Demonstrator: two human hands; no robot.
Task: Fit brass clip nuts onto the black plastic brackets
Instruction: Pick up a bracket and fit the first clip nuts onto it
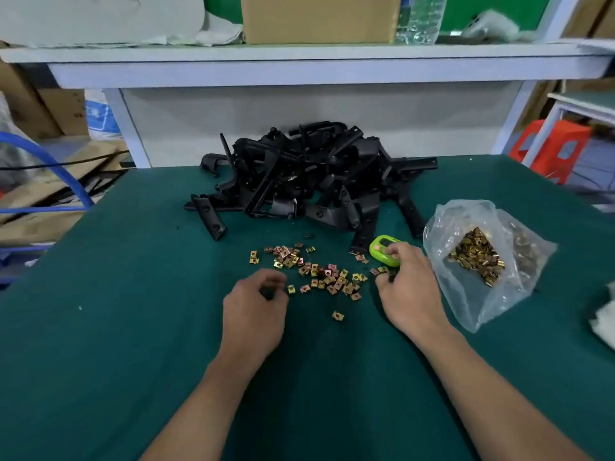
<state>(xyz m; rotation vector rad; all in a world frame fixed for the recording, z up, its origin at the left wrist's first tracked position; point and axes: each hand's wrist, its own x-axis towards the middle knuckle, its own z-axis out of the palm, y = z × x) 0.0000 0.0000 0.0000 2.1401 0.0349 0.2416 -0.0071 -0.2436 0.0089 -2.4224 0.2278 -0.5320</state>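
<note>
A heap of black plastic brackets (309,181) lies at the back of the green table (133,294). In front of it, several loose brass clip nuts (319,271) are scattered on the mat. My left hand (256,307) rests at the left end of the scatter with its fingers curled; whether it holds a nut is hidden. My right hand (409,287) is at the right end, fingers curled down over a few nuts, its fingertips touching a green device (384,249).
A clear plastic bag (482,261) with many more brass nuts lies open to the right of my right hand. One stray nut (337,315) sits between my hands. A white shelf (299,61) with a cardboard box (319,18) and a bottle overhangs the back.
</note>
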